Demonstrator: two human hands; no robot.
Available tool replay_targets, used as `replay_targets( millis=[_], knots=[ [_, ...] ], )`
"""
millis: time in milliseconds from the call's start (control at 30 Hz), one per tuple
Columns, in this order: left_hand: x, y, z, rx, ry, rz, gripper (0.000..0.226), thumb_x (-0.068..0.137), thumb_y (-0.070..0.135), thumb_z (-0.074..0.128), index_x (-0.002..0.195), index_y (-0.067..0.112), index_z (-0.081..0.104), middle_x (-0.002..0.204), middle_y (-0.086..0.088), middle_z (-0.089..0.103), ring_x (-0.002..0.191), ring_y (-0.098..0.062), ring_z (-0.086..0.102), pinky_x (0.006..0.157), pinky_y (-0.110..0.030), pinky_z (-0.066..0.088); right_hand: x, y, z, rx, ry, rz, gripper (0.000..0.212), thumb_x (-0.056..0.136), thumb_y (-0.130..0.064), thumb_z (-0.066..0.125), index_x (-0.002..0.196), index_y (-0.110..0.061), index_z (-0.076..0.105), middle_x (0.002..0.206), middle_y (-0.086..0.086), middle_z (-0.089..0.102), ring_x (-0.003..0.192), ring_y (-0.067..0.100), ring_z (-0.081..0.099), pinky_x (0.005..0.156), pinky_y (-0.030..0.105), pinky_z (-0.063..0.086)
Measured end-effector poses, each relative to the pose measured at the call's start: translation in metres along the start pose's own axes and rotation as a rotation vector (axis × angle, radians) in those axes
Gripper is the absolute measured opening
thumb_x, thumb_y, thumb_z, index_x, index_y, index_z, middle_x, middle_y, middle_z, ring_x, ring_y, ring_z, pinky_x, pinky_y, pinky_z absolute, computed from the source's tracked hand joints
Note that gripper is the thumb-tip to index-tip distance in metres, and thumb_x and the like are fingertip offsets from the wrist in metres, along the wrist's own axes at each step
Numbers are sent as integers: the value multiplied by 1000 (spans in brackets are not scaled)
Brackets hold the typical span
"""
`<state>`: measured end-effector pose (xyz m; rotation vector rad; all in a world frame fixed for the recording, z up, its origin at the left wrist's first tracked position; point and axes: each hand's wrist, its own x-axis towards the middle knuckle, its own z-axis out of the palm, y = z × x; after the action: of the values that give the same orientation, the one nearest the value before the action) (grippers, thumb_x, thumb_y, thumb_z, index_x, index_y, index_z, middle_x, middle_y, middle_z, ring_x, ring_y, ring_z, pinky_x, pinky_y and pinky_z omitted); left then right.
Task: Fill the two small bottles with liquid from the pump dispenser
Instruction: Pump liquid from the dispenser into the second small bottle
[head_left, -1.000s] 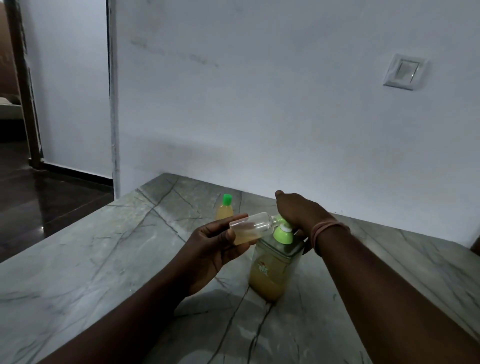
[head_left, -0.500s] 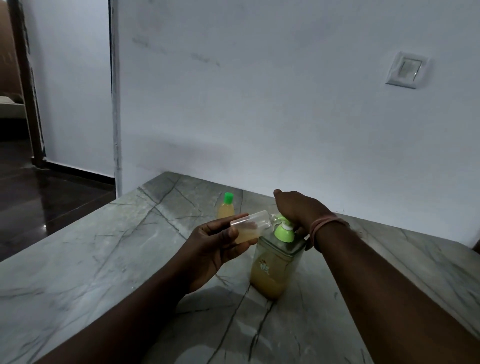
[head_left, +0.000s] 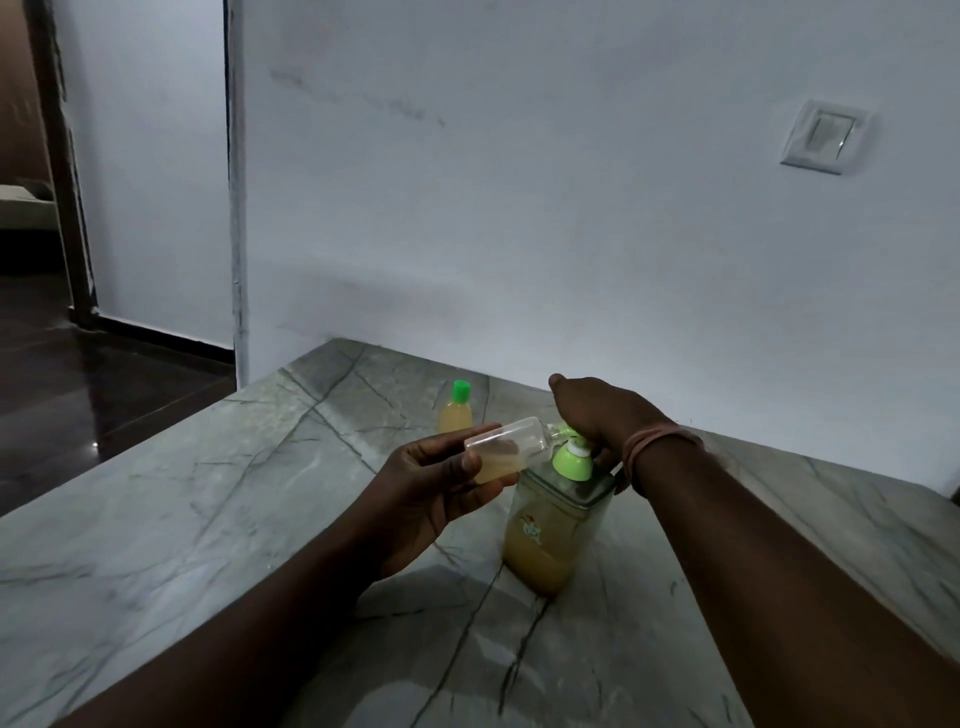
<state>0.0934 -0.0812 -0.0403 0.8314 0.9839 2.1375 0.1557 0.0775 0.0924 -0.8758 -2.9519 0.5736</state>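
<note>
Lying almost level in mid-air, uncapped small bottle (head_left: 506, 449), clear, part-filled with yellowish liquid pooled along its lower side, mouth turned right against the green spout of the pump dispenser (head_left: 553, 514). Gripped at its base end by the left hand (head_left: 431, 486), thumb on the near side, fingers curled round behind. Resting on top of the pump head, the right hand (head_left: 602, 415), palm down, fingers bent over and closed upon it; pinkish band (head_left: 652, 441) round the wrist. Standing upright on the grey veined worktop (head_left: 208, 493), the dispenser, clear-walled, yellowish liquid filling only its lower part. Farther back, near the wall, second small bottle (head_left: 456, 410), upright, green cap on, filled with the same liquid, well apart from both hands. High on the white wall, right, a switch plate (head_left: 826, 136).
</note>
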Motion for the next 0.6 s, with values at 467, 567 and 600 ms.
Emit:
replay_targets(
  millis=[467, 567, 600],
  knots=[
    [-3, 2, 5, 15, 0, 2, 67, 61, 32, 94, 121, 12, 71, 130, -19, 66, 116, -39, 65, 85, -31, 59, -4, -1, -4, 48, -41, 29, 57, 103, -46, 19, 145, -12, 36, 143, 18, 45, 109, 32, 57, 80, 41, 49],
    [-1, 1, 3, 20, 4, 1, 67, 60, 33, 94, 119, 12, 73, 129, -18, 67, 115, -39, 66, 85, -31, 60, 2, 2, 2, 11, 21, 1, 53, 105, -36, 15, 143, -8, 38, 147, 17, 41, 133, 29, 43, 109, 36, 32],
    [-1, 1, 3, 20, 4, -1, 67, 59, 33, 95, 119, 12, 73, 129, -18, 67, 114, -39, 66, 85, -31, 60, 1, 4, 4, -4, 29, -10, 52, 105, -35, 16, 142, -8, 39, 146, 17, 42, 133, 28, 44, 109, 35, 32]
  ],
)
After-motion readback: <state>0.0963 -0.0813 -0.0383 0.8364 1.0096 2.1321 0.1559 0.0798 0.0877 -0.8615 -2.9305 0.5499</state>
